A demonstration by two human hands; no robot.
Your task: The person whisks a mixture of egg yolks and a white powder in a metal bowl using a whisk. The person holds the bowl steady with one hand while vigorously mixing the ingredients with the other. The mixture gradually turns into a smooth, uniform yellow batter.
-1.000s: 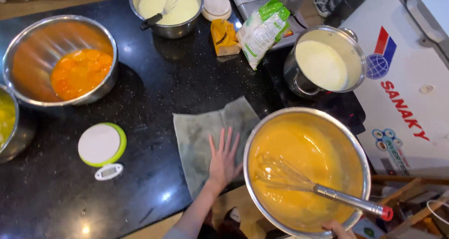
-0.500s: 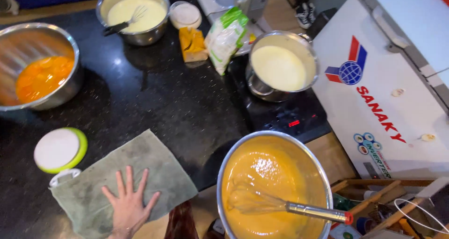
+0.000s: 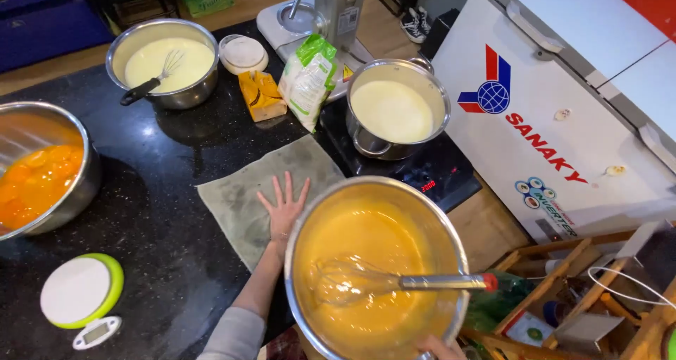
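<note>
Head view: left hand (image 3: 283, 206) lies flat, fingers spread, gripping nothing, pressing the grey cloth (image 3: 260, 194) on the dark counter (image 3: 162, 240). Just beside it, the big steel bowl (image 3: 377, 261) of yellow batter holds a whisk (image 3: 394, 284). Right hand (image 3: 440, 347) grips the bowl's near rim, mostly out of frame. Behind, a pot of pale liquid (image 3: 394, 110) on the cooktop (image 3: 429, 173).

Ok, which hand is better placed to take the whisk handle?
Probably right: the right hand is at the bowl's near rim, just under the whisk handle; the left hand lies flat on the grey cloth.
</note>
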